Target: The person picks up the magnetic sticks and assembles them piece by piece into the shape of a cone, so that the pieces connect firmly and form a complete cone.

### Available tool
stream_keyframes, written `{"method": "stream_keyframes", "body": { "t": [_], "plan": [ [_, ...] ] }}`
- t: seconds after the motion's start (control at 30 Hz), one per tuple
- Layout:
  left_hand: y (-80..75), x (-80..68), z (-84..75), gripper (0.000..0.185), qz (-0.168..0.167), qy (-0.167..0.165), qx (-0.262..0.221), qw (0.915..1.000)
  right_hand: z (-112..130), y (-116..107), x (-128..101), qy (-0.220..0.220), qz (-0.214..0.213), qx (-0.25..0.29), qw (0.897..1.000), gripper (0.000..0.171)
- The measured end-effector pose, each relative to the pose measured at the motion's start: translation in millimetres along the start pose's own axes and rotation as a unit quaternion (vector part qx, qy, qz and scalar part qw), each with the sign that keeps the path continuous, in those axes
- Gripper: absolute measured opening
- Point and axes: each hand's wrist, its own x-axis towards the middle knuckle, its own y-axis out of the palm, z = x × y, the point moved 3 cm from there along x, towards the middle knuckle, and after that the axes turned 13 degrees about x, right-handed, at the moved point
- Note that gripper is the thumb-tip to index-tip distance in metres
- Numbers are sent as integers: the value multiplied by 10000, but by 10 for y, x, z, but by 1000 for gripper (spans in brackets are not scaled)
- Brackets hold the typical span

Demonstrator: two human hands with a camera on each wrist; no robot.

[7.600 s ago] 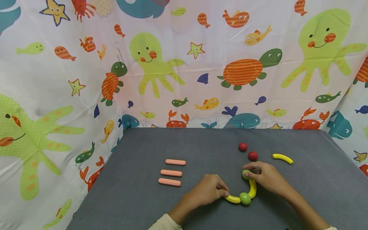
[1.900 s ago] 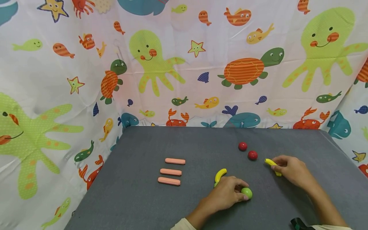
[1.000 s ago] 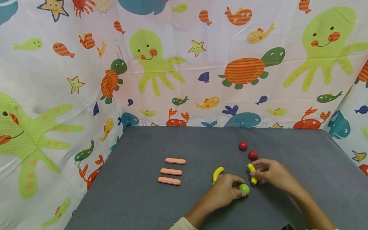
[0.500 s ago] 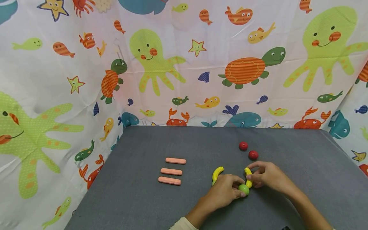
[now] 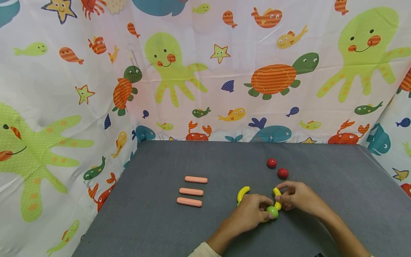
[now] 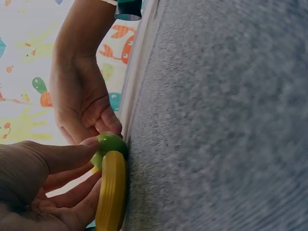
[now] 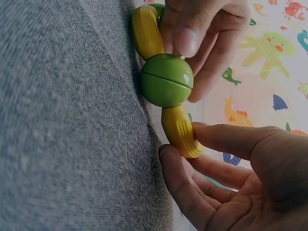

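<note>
Grey table (image 5: 228, 171) walled by sea-animal cloth (image 5: 205, 84); room type unclear.

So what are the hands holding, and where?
Left hand: a green ball, by its sides. Right hand: a yellow piece, by the end away from that ball.

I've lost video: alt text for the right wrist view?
The right hand pinches a curved, ridged yellow piece against a glossy green ball that the left hand holds. Beyond the ball is a similar yellow piece, with a second green ball partly hidden by it; grey fabric fills the left.
</note>
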Motion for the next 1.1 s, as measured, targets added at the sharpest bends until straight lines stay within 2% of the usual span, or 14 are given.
{"method": "stream_keyframes", "body": {
  "t": [0.3, 0.4, 0.6, 0.87, 0.97, 1.1],
  "plan": [
    [-154, -1, 96, 26, -400, -120, -733, 9964, 18, 34, -6, 124, -145, -412, 9990, 47],
    [-225, 5, 139, 24, -591, -142, -813, 9948, 21, 43, -1, 145, -239, -592, 9979, 48],
    [-319, 12, 245, 24, -972, -247, -664, 9927, 18, 65, 12, 211, -489, -918, 9944, 54],
    [-351, 11, 386, 24, -1374, -475, -56, 9894, 37, 119, 1, 198, -853, -1093, 9901, 51],
    [-347, 4, 427, 23, -1342, -605, 80, 9891, 42, 127, -3, 157, -894, -1137, 9894, 46],
    [-330, -5, 465, 23, -1041, -777, 54, 9915, 39, 114, 2, 222, -940, -1187, 9882, 37]
  ]
}}
